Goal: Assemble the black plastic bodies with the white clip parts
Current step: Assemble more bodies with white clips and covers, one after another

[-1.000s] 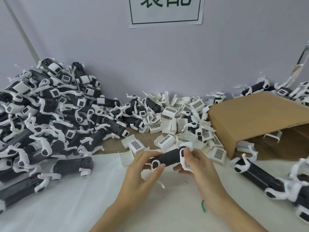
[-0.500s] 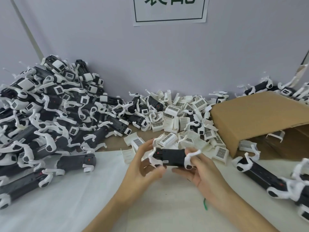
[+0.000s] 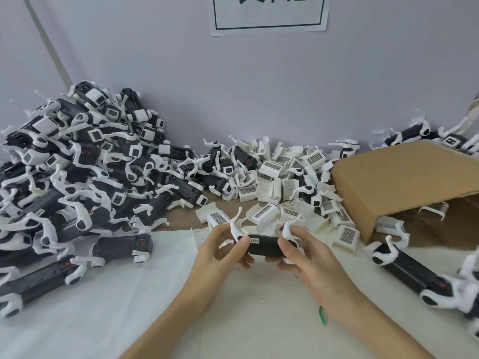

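White sheet [image 3: 155, 307] covers the near part of a brown table [image 3: 181, 218], set against a plain lilac-grey wall [image 3: 233, 99] where one paper sign [image 3: 269, 14] with green characters hangs at the top. One person's two hands work at centre: the left hand [image 3: 220, 251] and the right hand [image 3: 308, 252] each curl round an end of one black body [image 3: 264, 246], held level just above the sheet, two white clips [image 3: 237, 226] rising from it. At far left a heap [image 3: 77, 182] of black-and-white pieces climbs the wall, too many to count. A smaller pile of barcoded white parts [image 3: 285, 187] lies behind the hands. One cardboard box [image 3: 401, 182] lies tipped at right, a few pieces [image 3: 409, 268] nearby.
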